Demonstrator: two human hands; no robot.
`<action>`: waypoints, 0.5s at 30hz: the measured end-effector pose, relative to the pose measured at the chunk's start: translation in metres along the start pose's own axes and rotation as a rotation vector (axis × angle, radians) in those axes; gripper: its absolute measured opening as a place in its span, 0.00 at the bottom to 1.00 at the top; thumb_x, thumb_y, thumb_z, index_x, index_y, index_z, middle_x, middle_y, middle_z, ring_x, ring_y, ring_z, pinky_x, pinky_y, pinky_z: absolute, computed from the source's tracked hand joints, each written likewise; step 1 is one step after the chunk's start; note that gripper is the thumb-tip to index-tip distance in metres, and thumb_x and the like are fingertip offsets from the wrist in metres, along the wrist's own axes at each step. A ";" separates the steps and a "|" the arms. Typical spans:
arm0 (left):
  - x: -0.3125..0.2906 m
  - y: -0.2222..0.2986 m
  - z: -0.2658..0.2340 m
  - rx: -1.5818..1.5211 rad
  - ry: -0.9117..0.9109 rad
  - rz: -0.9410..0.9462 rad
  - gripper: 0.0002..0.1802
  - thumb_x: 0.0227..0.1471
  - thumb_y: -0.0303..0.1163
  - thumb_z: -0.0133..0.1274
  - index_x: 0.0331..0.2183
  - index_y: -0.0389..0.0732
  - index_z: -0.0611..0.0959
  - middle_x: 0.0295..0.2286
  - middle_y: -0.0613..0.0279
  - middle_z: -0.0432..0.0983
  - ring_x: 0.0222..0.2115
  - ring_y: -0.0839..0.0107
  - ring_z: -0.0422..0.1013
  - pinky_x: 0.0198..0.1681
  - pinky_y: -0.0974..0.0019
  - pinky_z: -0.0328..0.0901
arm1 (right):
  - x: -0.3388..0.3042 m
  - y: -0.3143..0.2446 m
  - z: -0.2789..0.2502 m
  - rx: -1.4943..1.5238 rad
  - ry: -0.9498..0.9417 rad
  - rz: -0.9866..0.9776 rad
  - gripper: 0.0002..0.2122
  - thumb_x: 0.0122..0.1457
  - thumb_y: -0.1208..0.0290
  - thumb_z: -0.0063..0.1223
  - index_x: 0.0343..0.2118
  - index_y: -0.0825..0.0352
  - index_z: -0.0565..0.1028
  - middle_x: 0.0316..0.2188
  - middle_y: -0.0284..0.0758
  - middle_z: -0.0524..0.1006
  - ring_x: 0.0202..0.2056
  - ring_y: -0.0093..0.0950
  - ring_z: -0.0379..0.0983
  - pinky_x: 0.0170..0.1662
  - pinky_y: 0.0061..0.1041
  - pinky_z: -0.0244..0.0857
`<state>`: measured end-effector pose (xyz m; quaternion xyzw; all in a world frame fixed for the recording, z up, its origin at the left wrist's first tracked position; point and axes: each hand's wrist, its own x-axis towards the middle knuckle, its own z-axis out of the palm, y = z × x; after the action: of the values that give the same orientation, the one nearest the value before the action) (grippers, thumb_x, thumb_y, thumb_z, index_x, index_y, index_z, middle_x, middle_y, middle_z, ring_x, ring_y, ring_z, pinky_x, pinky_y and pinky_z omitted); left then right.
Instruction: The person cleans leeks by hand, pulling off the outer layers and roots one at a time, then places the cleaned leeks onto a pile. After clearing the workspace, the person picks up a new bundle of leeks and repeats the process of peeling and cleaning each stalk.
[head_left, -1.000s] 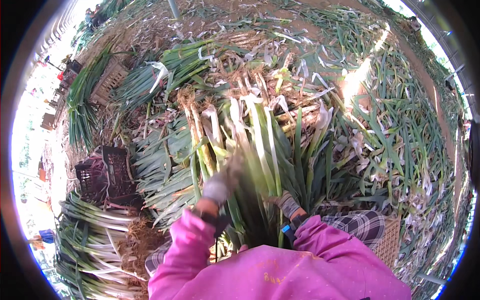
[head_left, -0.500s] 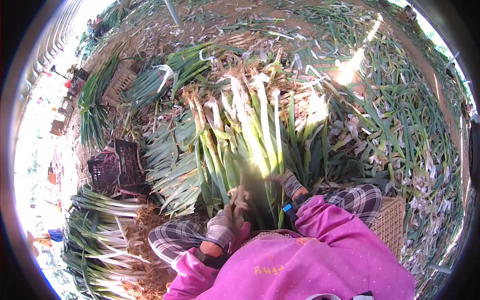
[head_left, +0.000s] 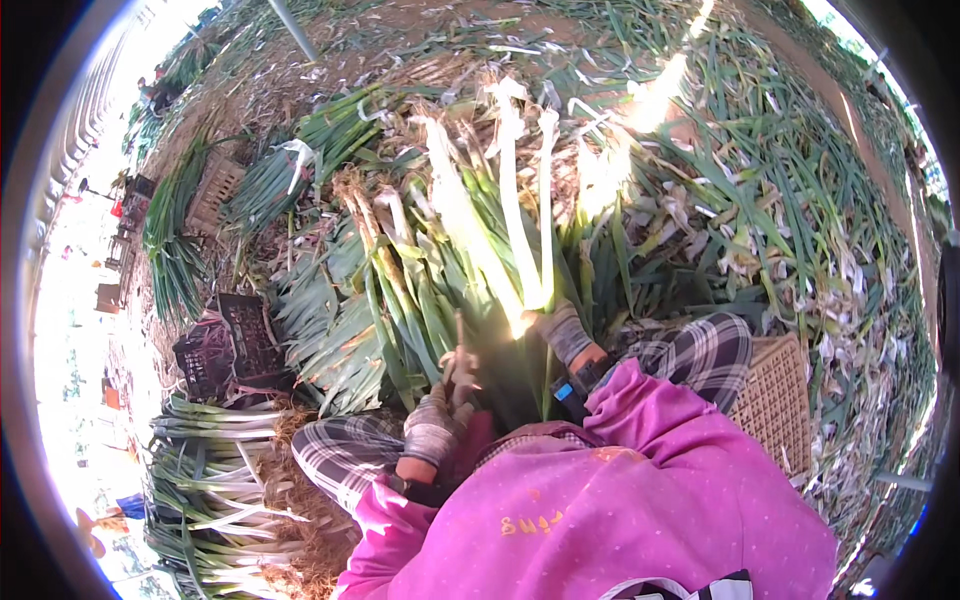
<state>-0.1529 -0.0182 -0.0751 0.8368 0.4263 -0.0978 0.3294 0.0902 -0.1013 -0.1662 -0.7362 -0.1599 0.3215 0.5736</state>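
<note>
1. Head view, right hand (head_left: 566, 335): gray-gloved, closed around the green lengths of several leeks (head_left: 513, 200); inner fingers hidden from sight.
2. Leeks in that grip: in front of the torso, tilted, with white ends toward the far edge of the ground (head_left: 822, 78) and partly washed out by sunlight.
3. Left hand (head_left: 435, 420): gray-gloved, just beside a plaid-clad knee (head_left: 345, 450) and well apart from the right; fingers partly extended toward the ground's far edge, blurred. Impossible to tell how far open, or whether holding anything.
4. Left of the held leeks: brown-rooted stalks (head_left: 375, 235), tilted, beside a spread of broad green leaves (head_left: 325, 325).
5. Toward the ground's left edge: a dark crate (head_left: 262, 335) with reddish-purple contents; nearer, a row of white-stemmed leeks (head_left: 215, 490), roots pointing right.
6. Toward the ground's far left corner: green bundles (head_left: 335, 140) and a tan crate (head_left: 215, 190).
7. Toward the ground's right edge: scattered leaf litter (head_left: 740, 240); nearer, beside the right knee, a tan latticed basket (head_left: 778, 405).
</note>
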 end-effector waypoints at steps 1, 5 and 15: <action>0.001 -0.001 -0.003 0.058 -0.025 -0.025 0.26 0.45 0.45 0.49 0.44 0.40 0.70 0.33 0.46 0.72 0.36 0.49 0.69 0.39 0.53 0.64 | -0.003 -0.001 -0.002 0.005 0.007 0.000 0.16 0.41 0.74 0.61 0.35 0.70 0.72 0.29 0.35 0.76 0.29 0.25 0.70 0.35 0.25 0.65; 0.023 0.037 -0.017 0.140 0.114 0.221 0.25 0.46 0.44 0.49 0.42 0.37 0.72 0.36 0.52 0.71 0.38 0.51 0.68 0.37 0.55 0.65 | -0.020 -0.012 -0.012 0.103 0.007 -0.171 0.15 0.43 0.77 0.59 0.37 0.69 0.72 0.31 0.33 0.75 0.32 0.23 0.70 0.36 0.24 0.65; 0.084 0.108 -0.068 -0.874 -0.123 0.207 0.15 0.46 0.26 0.49 0.39 0.33 0.74 0.24 0.61 0.74 0.19 0.76 0.69 0.23 0.76 0.66 | -0.069 -0.044 -0.030 0.432 -0.251 -0.157 0.14 0.44 0.80 0.55 0.36 0.68 0.72 0.27 0.27 0.73 0.27 0.16 0.67 0.29 0.18 0.63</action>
<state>-0.0249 0.0341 -0.0097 0.6501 0.3213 0.0752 0.6845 0.0643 -0.1528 -0.1006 -0.5363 -0.2142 0.3917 0.7163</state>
